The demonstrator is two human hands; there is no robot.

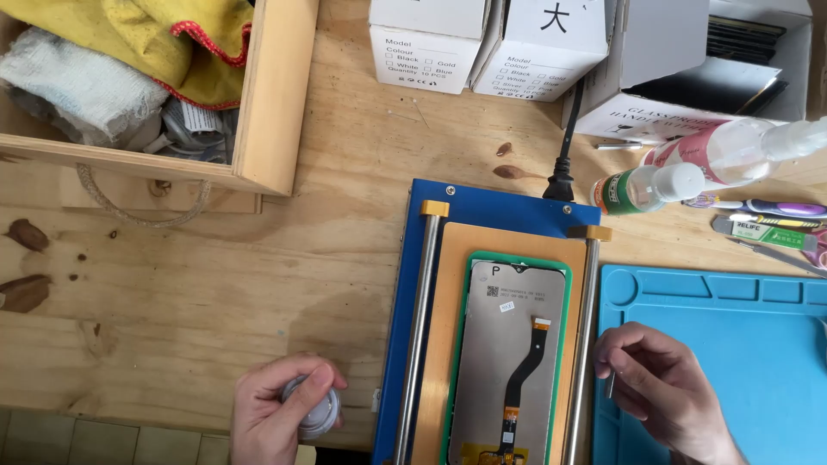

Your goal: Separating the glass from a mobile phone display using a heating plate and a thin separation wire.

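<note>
A small roll of clear tape [312, 412] is held in the left hand [277, 413], the fingers curled closed around it at the near edge of the wooden table [172, 284]. A thin, pale sliver, probably a thin wire or strip, though too small to be named with certainty, is pinched between thumb and forefinger of the right hand [659, 387], which is closed on it just beside the right steel rail [582, 344] of the blue separator machine [482, 207]. The phone screen assembly [506, 362] is laid back-up in a green frame on the machine's bed, between the 2 rails, with its black flex cable [522, 370] exposed. A blue work mat [732, 344] lies to the right; 2 clear bottles [689, 172] and white boxes [482, 39] are set beyond. For the work in hand, the pinched piece would best be kept taut and clear of the flex cable, and the roll steadied against the table.
</note>
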